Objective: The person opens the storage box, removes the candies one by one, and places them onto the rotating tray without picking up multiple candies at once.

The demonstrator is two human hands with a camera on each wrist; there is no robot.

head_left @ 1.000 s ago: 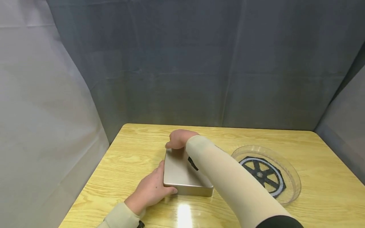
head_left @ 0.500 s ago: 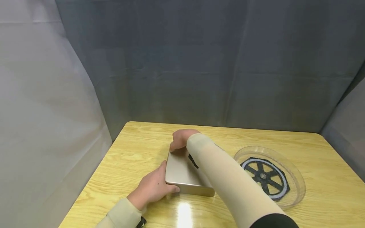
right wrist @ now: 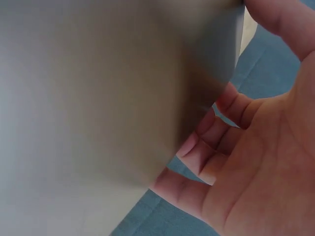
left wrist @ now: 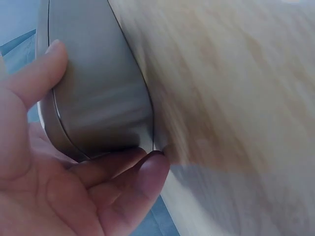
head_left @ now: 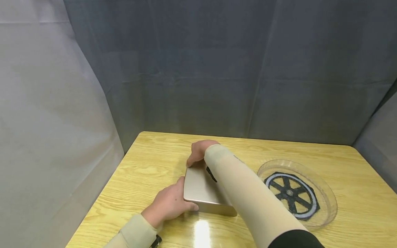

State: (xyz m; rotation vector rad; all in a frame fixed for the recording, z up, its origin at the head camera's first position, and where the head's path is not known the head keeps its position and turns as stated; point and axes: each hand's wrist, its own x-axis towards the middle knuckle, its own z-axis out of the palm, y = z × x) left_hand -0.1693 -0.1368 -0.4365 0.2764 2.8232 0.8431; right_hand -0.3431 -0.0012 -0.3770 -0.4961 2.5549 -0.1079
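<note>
A flat gold-beige metal tin (head_left: 201, 187) with rounded corners lies on the wooden table in the head view. My left hand (head_left: 170, 201) grips its near left corner, thumb along the front side and fingers round the left side. The left wrist view shows a lid seam (left wrist: 56, 115) running along the tin near the thumb, while the fingertips curl under the corner. At the far end, my right hand (head_left: 200, 150) holds the tin, thumb at the far left corner. In the right wrist view its fingers (right wrist: 184, 191) bend against the edge of the tin's top.
On the right stands a round clear plastic dish (head_left: 333, 206). Inside it lies a black wheel-like piece (head_left: 289, 193) with spokes and a pale ring. The right sleeve (head_left: 248, 193) crosses over the tin's right part. A dark grey curtain (head_left: 198, 69) hangs behind the table.
The whole head view has shifted slightly, so table, dish, tin and hands all appear a little further right. Both hands keep their hold on the tin, and its lid stays on.
</note>
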